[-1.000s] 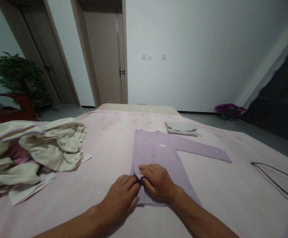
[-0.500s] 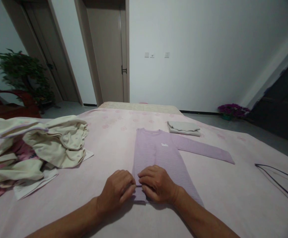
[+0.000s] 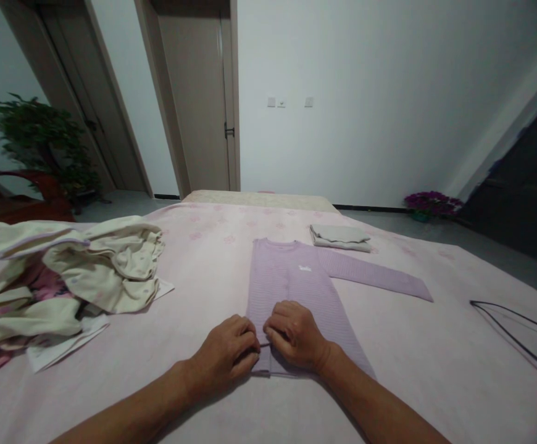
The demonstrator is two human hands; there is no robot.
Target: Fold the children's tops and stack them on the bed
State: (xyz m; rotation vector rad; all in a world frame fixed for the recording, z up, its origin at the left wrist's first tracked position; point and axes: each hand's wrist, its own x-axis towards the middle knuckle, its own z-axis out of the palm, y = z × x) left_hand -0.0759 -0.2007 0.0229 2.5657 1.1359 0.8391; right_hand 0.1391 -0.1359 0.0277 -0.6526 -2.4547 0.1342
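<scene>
A light purple long-sleeved shirt [image 3: 291,277] lies spread on the pink bedding, with a small white mark on its chest. One sleeve stretches out to the right; the left side looks folded inward. At the lower left edge of the shirt, my left hand [image 3: 231,345] is closed, its thumb and fingers pinching the fabric. My right hand [image 3: 296,333] rests on the lower front beside it, fingers curled onto the cloth. Between the two hands shows a dark line of fold. The fingertips of both hands are partly hidden.
Crumpled cream and pink clothes [image 3: 102,265] lie heaped on the left. A folded grey garment [image 3: 340,237] sits beyond the outstretched sleeve. On the right is a black thin-framed object [image 3: 509,333], perhaps a hanger. The pink bedding [image 3: 194,265] covers the whole surface.
My left hand has shifted slightly right along the shirt's lower edge. The right hand has moved slightly too, fingers more curled. The view has turned a little.
</scene>
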